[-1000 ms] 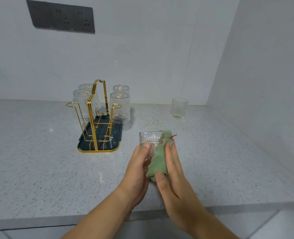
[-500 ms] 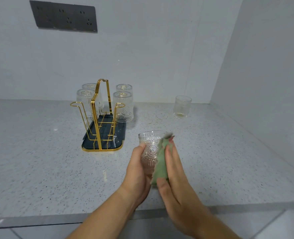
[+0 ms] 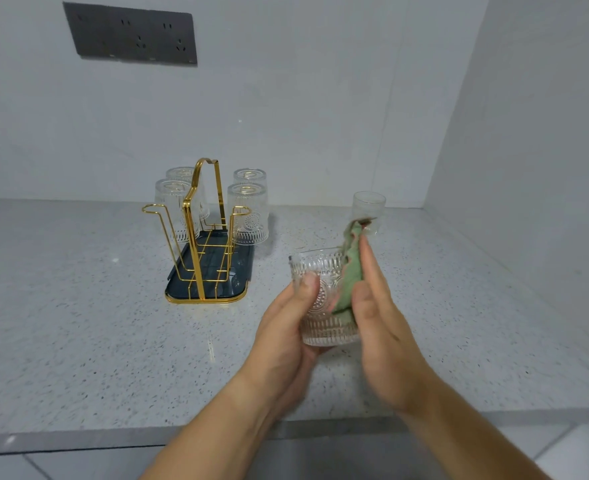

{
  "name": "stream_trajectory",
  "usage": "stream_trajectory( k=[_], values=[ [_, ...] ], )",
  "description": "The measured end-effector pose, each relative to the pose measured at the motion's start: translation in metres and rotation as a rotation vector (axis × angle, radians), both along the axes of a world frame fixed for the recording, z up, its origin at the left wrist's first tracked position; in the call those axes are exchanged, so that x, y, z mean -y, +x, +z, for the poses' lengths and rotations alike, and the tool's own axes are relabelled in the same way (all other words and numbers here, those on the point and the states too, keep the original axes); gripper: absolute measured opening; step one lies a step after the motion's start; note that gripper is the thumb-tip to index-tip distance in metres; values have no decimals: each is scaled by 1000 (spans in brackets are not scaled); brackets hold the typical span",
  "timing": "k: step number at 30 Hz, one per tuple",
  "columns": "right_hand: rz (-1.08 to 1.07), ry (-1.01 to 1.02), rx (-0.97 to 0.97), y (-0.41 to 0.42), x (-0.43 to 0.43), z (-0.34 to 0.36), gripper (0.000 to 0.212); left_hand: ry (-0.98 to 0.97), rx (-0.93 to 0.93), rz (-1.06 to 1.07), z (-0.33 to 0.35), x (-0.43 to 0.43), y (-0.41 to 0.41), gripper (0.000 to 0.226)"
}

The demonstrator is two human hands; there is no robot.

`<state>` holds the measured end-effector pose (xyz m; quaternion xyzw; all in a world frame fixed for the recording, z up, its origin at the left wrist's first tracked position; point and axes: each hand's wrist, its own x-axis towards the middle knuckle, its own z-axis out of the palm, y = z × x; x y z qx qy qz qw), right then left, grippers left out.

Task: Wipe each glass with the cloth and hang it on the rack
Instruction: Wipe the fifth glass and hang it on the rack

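As left hand (image 3: pixel 284 329) grips glass (image 3: pixel 320 271), right hand (image 3: pixel 381 336) flat.

Figure: Clear pressed glass (image 3: pixel 324 322), ribbed and embossed, is glinting in my left grip (image 3: pixel 286 329). My right grip (image 3: pixel 379 327) is pressing a soft, matt green cloth (image 3: pixel 350 276) against it. The rack (image 3: pixel 201 233) is showing polished gold-toned metal wire over a glossy dark tray (image 3: pixel 213 289). The tabletop (image 3: pixel 78 323) is showing speckled grey stone with a faint sheen.

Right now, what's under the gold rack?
A dark tray with a gold rim lies under the rack, on the speckled counter. Its near half shows between the wires; its far end is hidden behind the upside-down glasses, so that part cannot be checked.
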<state>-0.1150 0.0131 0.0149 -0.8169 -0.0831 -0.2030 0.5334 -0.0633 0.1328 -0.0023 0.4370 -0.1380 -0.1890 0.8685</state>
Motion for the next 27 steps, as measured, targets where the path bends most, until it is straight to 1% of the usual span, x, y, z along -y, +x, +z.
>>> stream_trajectory(
  k=[2,3,6,9,12,13,14,15,16,17,19,22,25,27],
  values=[
    [-7,-109,45,-10,-3,-3,64,-28,-49,11,7,0,-3,52],
    [-4,-182,78,-15,-6,-8,64,-48,-82,21,11,-1,-4,50],
    [32,-298,136,-28,-11,-22,69,1,-88,75,14,-6,-6,57],
    [35,-296,123,-31,-8,-26,70,69,-85,110,13,-7,-11,74],
    [16,-151,72,-24,-4,-11,63,66,-99,41,8,-4,-17,89],
    [3,-91,61,-20,-2,-4,60,62,-95,-3,9,-3,-19,86],
    [-14,-63,63,-18,-1,2,59,60,-86,-21,9,-3,-20,75],
    [-29,-78,78,-17,-1,6,59,44,-81,-32,10,-3,-21,60],
    [-31,-126,98,-18,-2,7,60,13,-94,-39,11,-3,-21,49],
    [-23,-188,117,-20,-6,4,62,-20,-119,-43,13,-5,-20,47],
    [-1,-309,166,-28,-13,-8,66,-80,-136,-23,19,-9,-17,50],
    [33,-444,226,-37,-18,-27,72,-70,-99,33,24,-15,-12,55],
    [43,-435,232,-37,-16,-25,69,-53,-89,25,26,-18,-12,56],
    [33,-356,203,-33,-15,-12,65,-38,-88,6,26,-16,-15,54]
  ],
)
